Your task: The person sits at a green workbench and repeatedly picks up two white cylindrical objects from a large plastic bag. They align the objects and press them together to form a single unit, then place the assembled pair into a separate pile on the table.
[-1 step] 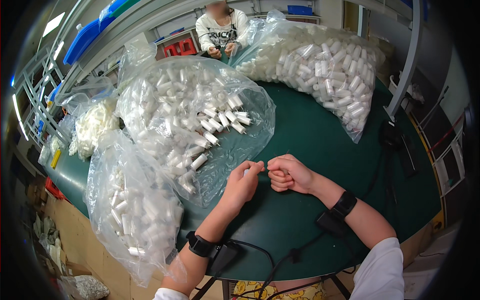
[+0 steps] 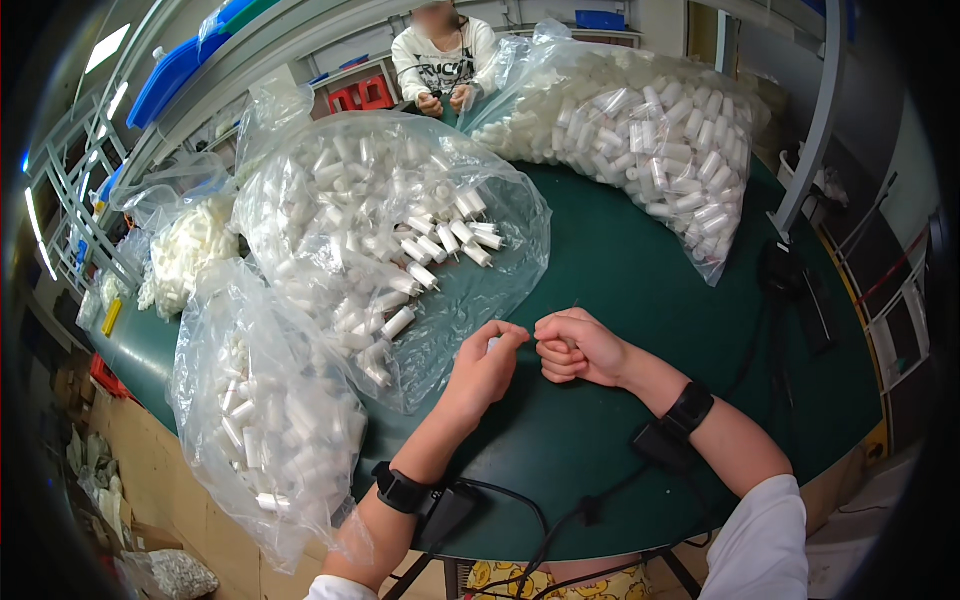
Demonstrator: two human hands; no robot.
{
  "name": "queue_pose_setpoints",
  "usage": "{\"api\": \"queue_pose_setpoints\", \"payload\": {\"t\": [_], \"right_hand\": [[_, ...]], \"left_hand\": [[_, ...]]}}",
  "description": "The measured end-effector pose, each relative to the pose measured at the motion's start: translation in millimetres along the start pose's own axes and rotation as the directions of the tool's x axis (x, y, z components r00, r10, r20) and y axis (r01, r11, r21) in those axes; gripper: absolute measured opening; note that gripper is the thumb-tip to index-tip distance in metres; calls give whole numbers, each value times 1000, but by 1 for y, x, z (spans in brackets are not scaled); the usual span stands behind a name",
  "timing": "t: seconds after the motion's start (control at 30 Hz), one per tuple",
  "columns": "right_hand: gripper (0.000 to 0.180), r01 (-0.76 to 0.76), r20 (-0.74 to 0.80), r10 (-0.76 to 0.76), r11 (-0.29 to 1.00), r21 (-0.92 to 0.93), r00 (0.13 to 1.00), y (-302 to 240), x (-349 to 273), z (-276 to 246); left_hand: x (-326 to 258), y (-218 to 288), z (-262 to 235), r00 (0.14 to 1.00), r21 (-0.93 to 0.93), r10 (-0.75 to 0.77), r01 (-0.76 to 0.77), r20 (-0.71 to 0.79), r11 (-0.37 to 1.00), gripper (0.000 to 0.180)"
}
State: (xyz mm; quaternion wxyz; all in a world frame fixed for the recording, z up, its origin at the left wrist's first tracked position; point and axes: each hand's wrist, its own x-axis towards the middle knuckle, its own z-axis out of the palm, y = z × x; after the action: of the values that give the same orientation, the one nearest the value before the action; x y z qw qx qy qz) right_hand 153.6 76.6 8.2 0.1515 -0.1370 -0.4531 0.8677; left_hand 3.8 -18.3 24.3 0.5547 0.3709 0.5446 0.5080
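Both forearms are bare up to white sleeves [image 2: 765,540], seen just behind the elbows. Each wrist, right behind the hands, wears a black band: the left band [image 2: 400,489] and the right band [image 2: 689,408]. A small black box [image 2: 660,447] sits beside each band, and thin black cables [image 2: 560,525] trail from the boxes back toward the body.

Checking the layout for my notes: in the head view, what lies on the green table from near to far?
Wristbands with cables → left hand and right hand → open bag of white tubes → a seated person.
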Motion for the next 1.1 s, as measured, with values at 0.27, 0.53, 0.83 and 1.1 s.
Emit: {"api": "queue_pose_setpoints", "payload": {"t": [0.27,0.53,0.83,1.1], "right_hand": [[34,-6,7,6,1000,-23,1000,1,2,1],[36,-3,-42,3,1000,-18,999,-3,-1,10],[23,72,-72,-70,997,20,995,-2,2,19],[31,48,68,-33,970,-237,997,-34,4,127]], "left_hand": [[-2,-4,-5,994,78,102,-105,41,991,20],[1,-12,-6,983,144,176,-181,44,973,22],[-36,30,10,881,91,426,-417,-204,905,22],[-164,68,-38,808,-105,505,-555,-304,825,32]]}}
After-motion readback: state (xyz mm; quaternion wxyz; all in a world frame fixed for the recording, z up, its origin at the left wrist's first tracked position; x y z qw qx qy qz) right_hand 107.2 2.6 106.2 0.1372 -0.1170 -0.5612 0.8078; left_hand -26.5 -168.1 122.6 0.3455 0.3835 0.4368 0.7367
